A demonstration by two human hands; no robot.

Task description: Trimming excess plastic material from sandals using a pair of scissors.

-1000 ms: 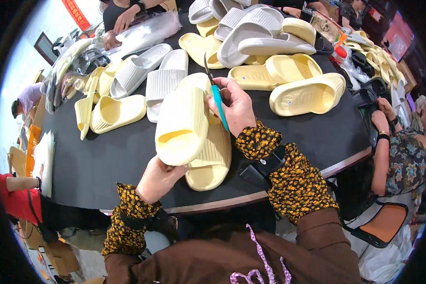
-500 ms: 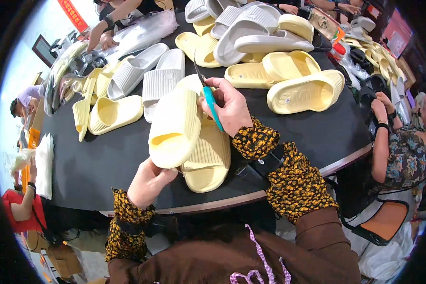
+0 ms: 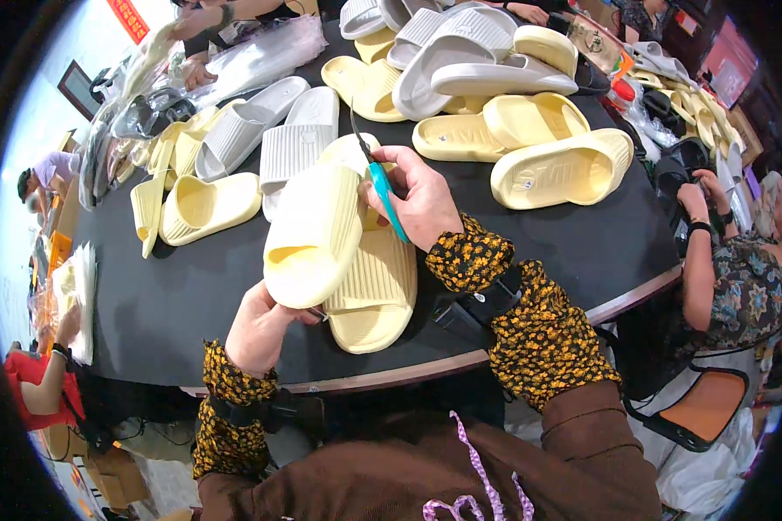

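Note:
My left hand (image 3: 258, 332) is closed on the toe end of a pale yellow slide slipper (image 3: 320, 208), held tilted above the table. Its fingers pass beneath the sole and are partly hidden. A pair of scissors (image 3: 381, 181) with teal handles rests in my right hand (image 3: 422, 200), dark blades pointing away from me. The right fingertips lie beside the slipper's ribbed strap; whether they also press on it I cannot tell. Directly under the held slipper lies another yellow slipper (image 3: 374, 300) on the black table, partly covered.
Grey slippers (image 3: 297, 143) and a yellow slipper (image 3: 213, 208) lie to the left. More yellow slippers (image 3: 565, 169) sit at right, beside a mixed pile (image 3: 460, 61) at the back. Clear plastic bags (image 3: 256, 65) lie far left. Co-workers are around the table; a chair (image 3: 699, 404) stands at right.
My left hand and the held slipper have shifted slightly left. The scissors have moved a little with my right hand. At far left, a co-worker's arm has lifted some plastic bags.

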